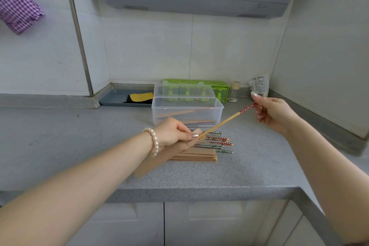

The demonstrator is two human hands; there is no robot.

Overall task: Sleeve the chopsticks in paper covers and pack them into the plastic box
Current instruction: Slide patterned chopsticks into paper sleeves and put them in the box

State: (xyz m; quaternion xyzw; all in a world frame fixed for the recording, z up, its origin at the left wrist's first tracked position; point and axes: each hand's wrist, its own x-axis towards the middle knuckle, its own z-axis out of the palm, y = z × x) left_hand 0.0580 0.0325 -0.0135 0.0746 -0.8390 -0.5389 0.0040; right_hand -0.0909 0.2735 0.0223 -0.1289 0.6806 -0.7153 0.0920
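Observation:
My left hand [175, 133] pinches the open end of a brown paper cover [157, 159] that slants down toward the counter's front. My right hand [273, 113] pinches the red patterned top of a wooden chopstick [223, 123], whose thin tip sits at the cover's mouth by my left thumb. Loose chopsticks [216, 142] and a stack of paper covers [197, 156] lie on the counter below my left hand. Behind them stands the clear plastic box [157, 114] with its lid raised, holding a few sleeved chopsticks.
A green holder [221, 88] and a small jar [233, 91] stand at the back wall. A grey tray [113, 99] with a yellow and black item lies at the back left. The grey counter's front edge [179, 191] runs below the stack.

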